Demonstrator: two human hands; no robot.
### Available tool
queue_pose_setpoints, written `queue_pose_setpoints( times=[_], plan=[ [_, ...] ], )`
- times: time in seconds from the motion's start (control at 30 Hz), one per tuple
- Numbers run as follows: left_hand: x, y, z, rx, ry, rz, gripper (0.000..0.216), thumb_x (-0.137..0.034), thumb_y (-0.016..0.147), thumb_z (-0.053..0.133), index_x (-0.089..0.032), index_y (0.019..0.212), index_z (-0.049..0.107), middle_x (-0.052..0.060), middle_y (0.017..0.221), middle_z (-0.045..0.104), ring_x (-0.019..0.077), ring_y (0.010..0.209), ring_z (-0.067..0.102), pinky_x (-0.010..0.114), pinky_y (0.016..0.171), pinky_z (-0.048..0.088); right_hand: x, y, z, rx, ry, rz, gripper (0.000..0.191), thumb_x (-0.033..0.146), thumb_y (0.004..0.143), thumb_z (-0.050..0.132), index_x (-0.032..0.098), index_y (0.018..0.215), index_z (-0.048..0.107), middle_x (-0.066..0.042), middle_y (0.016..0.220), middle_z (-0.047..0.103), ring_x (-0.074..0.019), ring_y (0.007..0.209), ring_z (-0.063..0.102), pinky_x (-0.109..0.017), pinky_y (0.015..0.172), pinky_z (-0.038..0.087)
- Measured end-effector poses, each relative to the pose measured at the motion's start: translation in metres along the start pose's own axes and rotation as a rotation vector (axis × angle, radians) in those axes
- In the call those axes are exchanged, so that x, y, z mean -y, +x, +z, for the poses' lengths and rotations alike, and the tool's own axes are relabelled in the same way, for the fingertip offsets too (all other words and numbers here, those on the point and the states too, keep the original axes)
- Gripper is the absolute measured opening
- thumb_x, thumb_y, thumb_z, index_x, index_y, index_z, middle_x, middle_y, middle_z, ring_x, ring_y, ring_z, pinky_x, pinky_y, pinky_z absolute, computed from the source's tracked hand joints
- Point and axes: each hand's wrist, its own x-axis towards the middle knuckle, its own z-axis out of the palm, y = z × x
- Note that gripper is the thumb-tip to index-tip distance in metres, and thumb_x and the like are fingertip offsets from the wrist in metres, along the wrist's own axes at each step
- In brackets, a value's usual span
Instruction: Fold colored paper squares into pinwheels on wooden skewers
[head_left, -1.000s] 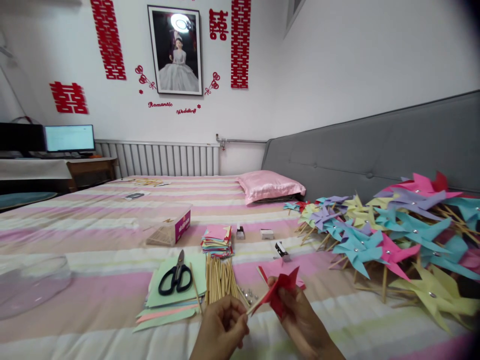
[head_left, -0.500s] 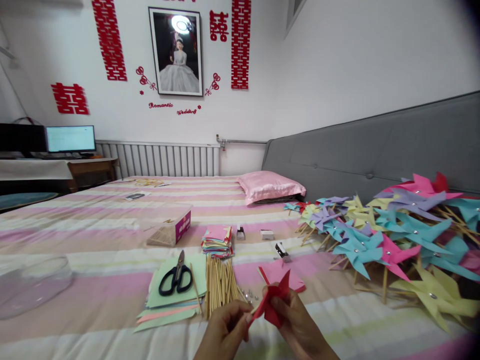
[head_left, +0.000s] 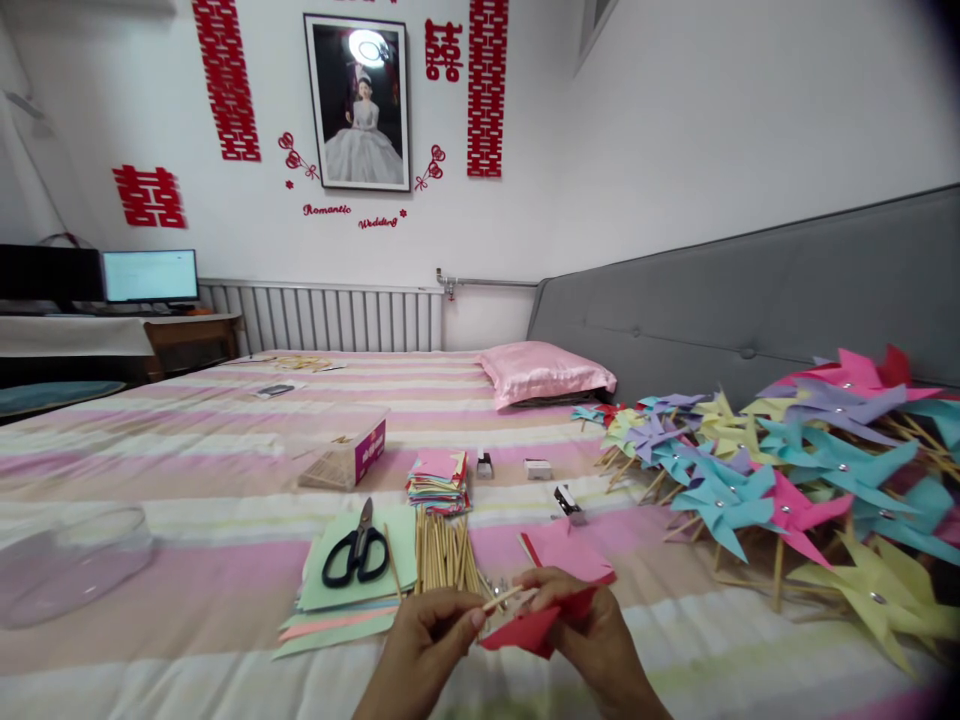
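Note:
Between finger and thumb, my left hand (head_left: 429,640) pinches a thin wooden stick (head_left: 502,598), its tip pointing right. My right hand (head_left: 589,640) is closed on a folded red paper pinwheel (head_left: 529,628), beside the stick's end. Whether stick and paper are joined, I cannot tell. Just beyond my hands lies a bundle of wooden sticks (head_left: 444,550), with small shiny pins (head_left: 501,588) near it. Pink and red paper sheets (head_left: 570,548) lie past my right hand. Black-handled scissors (head_left: 358,550) rest on green paper sheets (head_left: 315,590) to the left.
Many finished paper pinwheels (head_left: 810,480) are heaped at the right. A stack of coloured paper squares (head_left: 439,480), a small black stapler-like item (head_left: 568,502), small boxes (head_left: 537,468), a clear purple-ended box (head_left: 369,448) and a pink pillow (head_left: 546,374) lie on the striped bed.
My right hand has turned the red pinwheel over to a flatter, lower tilt. The stick in my left hand now shows more clearly. My left hand has shifted slightly left.

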Motion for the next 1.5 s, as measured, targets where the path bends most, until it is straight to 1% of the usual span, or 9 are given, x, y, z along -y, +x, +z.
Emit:
queue_pose_setpoints(
  times=[0.07,0.13,0.23,0.3,0.4,0.57,0.7,1.03,1.5],
  plan=[
    [0.001,0.000,-0.007,-0.020,0.081,0.032,0.031,-0.040,0.076,0.054,-0.015,0.077,0.072,0.005,0.065,0.059,0.0150,0.063,0.049,0.023,0.056,0.034,0.003,-0.001,-0.001,0.060,-0.150,-0.066,0.008,0.027,0.065,0.071,0.019,0.065,0.070,-0.009,0.089,0.066,-0.0221,0.081,0.063,-0.024,0.056,0.051],
    [0.001,0.000,-0.013,-0.016,0.144,0.051,0.031,-0.040,0.075,0.055,-0.014,0.077,0.073,0.005,0.065,0.057,0.0156,0.063,0.049,0.024,0.057,0.034,0.006,-0.002,-0.002,0.130,-0.336,-0.189,0.002,0.019,0.068,0.068,0.020,0.070,0.069,-0.009,0.094,0.066,-0.0198,0.079,0.064,-0.023,0.057,0.052],
    [0.000,0.000,-0.019,0.025,0.201,0.053,0.032,-0.041,0.076,0.054,-0.015,0.075,0.073,0.004,0.063,0.054,0.0157,0.063,0.047,0.025,0.057,0.032,0.008,-0.002,-0.003,0.206,-0.558,-0.434,0.014,0.008,0.070,0.064,0.020,0.076,0.067,-0.008,0.095,0.065,-0.0144,0.068,0.064,-0.024,0.063,0.052],
    [-0.001,-0.001,-0.020,0.052,0.231,0.048,0.033,-0.041,0.076,0.053,-0.015,0.073,0.072,0.003,0.062,0.051,0.0153,0.063,0.045,0.025,0.057,0.031,0.007,-0.003,-0.002,0.233,-0.613,-0.567,0.018,0.004,0.071,0.061,0.019,0.079,0.067,-0.009,0.095,0.063,-0.0133,0.067,0.064,-0.023,0.063,0.053],
    [-0.004,-0.002,-0.021,0.078,0.241,0.033,0.036,-0.042,0.077,0.051,-0.013,0.067,0.071,0.001,0.060,0.045,0.0139,0.061,0.041,0.025,0.056,0.028,0.003,-0.003,-0.002,0.236,-0.646,-0.674,0.022,0.000,0.071,0.059,0.017,0.082,0.066,-0.009,0.093,0.062,-0.0131,0.067,0.064,-0.022,0.062,0.053],
    [-0.006,-0.003,-0.020,0.102,0.243,0.013,0.038,-0.041,0.078,0.050,-0.011,0.062,0.068,-0.001,0.057,0.041,0.0130,0.060,0.039,0.025,0.055,0.026,0.002,-0.002,-0.001,0.200,-0.719,-0.752,0.023,0.000,0.070,0.060,0.016,0.085,0.066,-0.010,0.087,0.063,-0.0152,0.072,0.064,-0.022,0.061,0.054],
    [-0.007,-0.003,-0.019,0.097,0.252,0.017,0.032,-0.032,0.078,0.050,-0.011,0.062,0.068,-0.001,0.056,0.040,0.0130,0.059,0.039,0.025,0.056,0.027,0.005,-0.001,0.001,0.178,-0.759,-0.819,0.023,0.000,0.069,0.059,0.015,0.085,0.066,-0.009,0.082,0.066,-0.0156,0.073,0.065,-0.022,0.061,0.054],
    [-0.003,-0.002,-0.019,0.083,0.262,0.020,0.031,-0.027,0.077,0.047,-0.014,0.051,0.057,-0.002,0.056,0.041,0.0137,0.060,0.041,0.025,0.058,0.028,0.009,-0.003,0.003,0.124,-0.769,-0.847,0.022,0.001,0.070,0.058,0.015,0.084,0.067,-0.008,0.079,0.069,-0.0144,0.073,0.066,-0.020,0.064,0.055],
    [-0.005,-0.002,-0.019,0.107,0.211,0.010,0.033,-0.032,0.078,0.046,-0.015,0.050,0.051,-0.002,0.058,0.040,0.0138,0.061,0.040,0.026,0.059,0.028,0.008,-0.003,0.003,0.097,-0.795,-0.853,0.021,0.002,0.071,0.057,0.016,0.082,0.068,-0.008,0.077,0.069,-0.0145,0.070,0.066,-0.020,0.060,0.055]
  ],
)
